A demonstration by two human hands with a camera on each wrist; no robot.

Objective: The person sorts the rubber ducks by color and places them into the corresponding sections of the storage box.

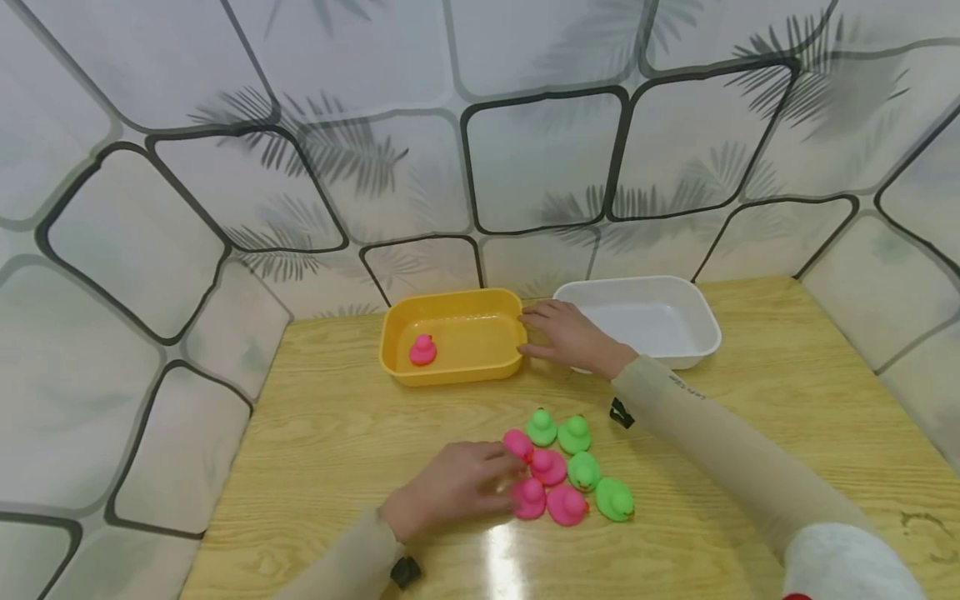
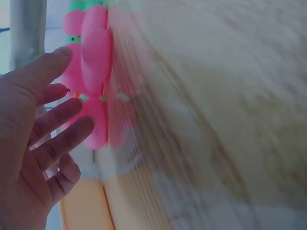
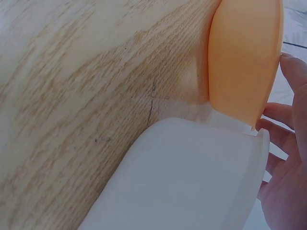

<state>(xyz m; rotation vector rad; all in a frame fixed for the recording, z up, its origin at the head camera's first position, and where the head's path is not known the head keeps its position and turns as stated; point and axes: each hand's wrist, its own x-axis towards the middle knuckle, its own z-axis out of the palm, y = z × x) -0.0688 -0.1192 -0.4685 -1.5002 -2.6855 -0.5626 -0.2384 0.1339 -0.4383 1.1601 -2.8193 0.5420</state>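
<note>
My left hand reaches to the left side of a cluster of rubber ducks, its fingers loosely bent beside the pink ducks. In the left wrist view a gap shows between its thumb and fingers, with nothing held; the pink ducks lie beyond. Several green ducks make up the right and far side of the cluster. My right hand rests its fingertips on the right rim of a yellow tub, spread rather than curled round it. One pink duck sits inside that tub.
Just right of the yellow tub stands a white tub, partly behind my right hand and forearm. A patterned wall rises behind both tubs. The wooden table extends to the left and right of the ducks.
</note>
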